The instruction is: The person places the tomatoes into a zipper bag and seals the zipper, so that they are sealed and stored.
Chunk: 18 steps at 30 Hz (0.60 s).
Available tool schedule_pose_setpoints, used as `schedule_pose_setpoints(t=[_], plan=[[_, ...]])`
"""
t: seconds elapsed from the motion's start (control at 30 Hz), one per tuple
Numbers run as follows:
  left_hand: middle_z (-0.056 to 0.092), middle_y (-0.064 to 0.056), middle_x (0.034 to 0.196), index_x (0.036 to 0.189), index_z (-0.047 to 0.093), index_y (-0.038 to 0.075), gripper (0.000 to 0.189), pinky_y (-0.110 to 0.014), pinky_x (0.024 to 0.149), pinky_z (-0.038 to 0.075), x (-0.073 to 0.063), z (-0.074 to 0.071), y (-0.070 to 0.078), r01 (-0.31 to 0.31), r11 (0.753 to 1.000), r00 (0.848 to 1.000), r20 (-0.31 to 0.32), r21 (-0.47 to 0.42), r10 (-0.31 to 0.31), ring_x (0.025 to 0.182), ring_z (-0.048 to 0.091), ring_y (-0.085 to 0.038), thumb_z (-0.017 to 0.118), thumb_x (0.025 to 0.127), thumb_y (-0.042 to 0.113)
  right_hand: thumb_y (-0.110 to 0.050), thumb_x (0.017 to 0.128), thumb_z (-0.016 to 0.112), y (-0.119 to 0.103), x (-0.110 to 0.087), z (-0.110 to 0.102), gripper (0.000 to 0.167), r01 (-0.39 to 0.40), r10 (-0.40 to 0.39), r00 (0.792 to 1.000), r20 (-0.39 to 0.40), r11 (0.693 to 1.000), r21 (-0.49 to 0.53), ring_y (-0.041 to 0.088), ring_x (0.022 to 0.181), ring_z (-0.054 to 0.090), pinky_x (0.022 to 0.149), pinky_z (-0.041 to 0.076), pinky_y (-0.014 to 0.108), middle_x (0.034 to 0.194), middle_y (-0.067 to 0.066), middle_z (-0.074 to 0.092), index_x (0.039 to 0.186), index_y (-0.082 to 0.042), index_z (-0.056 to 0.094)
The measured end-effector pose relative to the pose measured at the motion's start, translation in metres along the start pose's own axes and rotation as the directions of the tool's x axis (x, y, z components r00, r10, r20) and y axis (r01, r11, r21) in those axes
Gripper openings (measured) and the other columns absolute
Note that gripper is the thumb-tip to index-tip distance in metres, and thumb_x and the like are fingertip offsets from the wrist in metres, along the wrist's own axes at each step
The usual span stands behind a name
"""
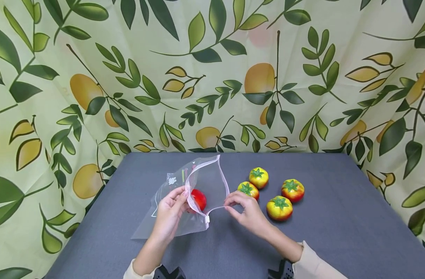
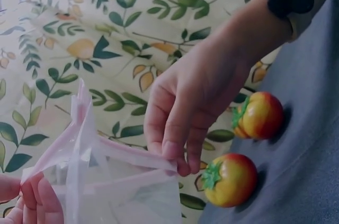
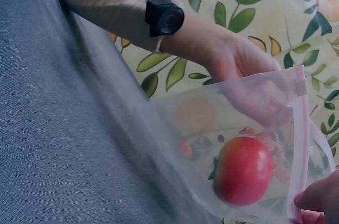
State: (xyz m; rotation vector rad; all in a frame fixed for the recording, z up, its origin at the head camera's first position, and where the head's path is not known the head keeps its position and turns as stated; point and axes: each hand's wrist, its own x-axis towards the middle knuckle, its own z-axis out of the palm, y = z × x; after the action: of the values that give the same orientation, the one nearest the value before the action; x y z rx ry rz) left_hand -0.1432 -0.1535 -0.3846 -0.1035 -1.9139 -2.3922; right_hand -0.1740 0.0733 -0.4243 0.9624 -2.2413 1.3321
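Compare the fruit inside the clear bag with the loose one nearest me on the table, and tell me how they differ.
The bagged fruit sits inside the clear bag; the loose fruit rests on the table. From the head view, the bagged fruit shows plain red, while the loose fruit looks mostly yellow. The bagged fruit's leaves face sideways; the loose fruit's point up. Both are rounded.

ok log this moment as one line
left fingers: pinch bag rim | right fingers: same rim | bag: open, red fruit inside | table: four fruits
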Motion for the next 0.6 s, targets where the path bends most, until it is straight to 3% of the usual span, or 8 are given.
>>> schedule_pose_setpoints(t=[0.2,0.37,0.6], plan=[[0.069,0.009,0.087,0.109,0.059,0.010,0.015,-0.019,0.066,0.054,0.000,-0.002,0.000,0.014,1.000,0.997,0.079,0.011,-0.015,0.072,0.064,-0.003,0.051,0.097,0.007,0.008,0.077,0.071,0.000,0.000,-0.005,0.014,0.009,-0.009,1.000,0.021,1.000,-0.008,0.015,0.078,0.063,0.072,0.058,0.024,0.089,0.007,0.066,0.082,-0.005,0.067],[0.069,0.008,0.088,0.111,0.059,0.010,0.017,-0.020,0.068,0.056,0.000,-0.004,-0.001,-0.024,1.000,0.996,0.083,-0.013,0.025,0.072,0.065,-0.005,0.050,0.097,0.006,0.009,0.076,0.071,0.003,-0.005,-0.008,0.018,-0.021,0.021,1.000,0.016,1.000,-0.003,0.014,0.077,0.063,0.072,0.058,0.022,0.089,0.007,0.066,0.081,-0.008,0.066],[0.067,0.011,0.088,0.106,0.059,0.014,0.016,-0.016,0.067,0.050,-0.001,0.002,-0.006,-0.032,0.998,0.992,0.118,-0.053,0.038,0.074,0.062,-0.001,0.049,0.098,0.006,0.011,0.074,0.073,0.009,-0.012,-0.011,0.024,-0.001,0.001,1.000,0.004,0.995,0.102,0.017,0.086,0.065,0.077,0.058,0.021,0.094,0.012,0.068,0.091,-0.005,0.069]])
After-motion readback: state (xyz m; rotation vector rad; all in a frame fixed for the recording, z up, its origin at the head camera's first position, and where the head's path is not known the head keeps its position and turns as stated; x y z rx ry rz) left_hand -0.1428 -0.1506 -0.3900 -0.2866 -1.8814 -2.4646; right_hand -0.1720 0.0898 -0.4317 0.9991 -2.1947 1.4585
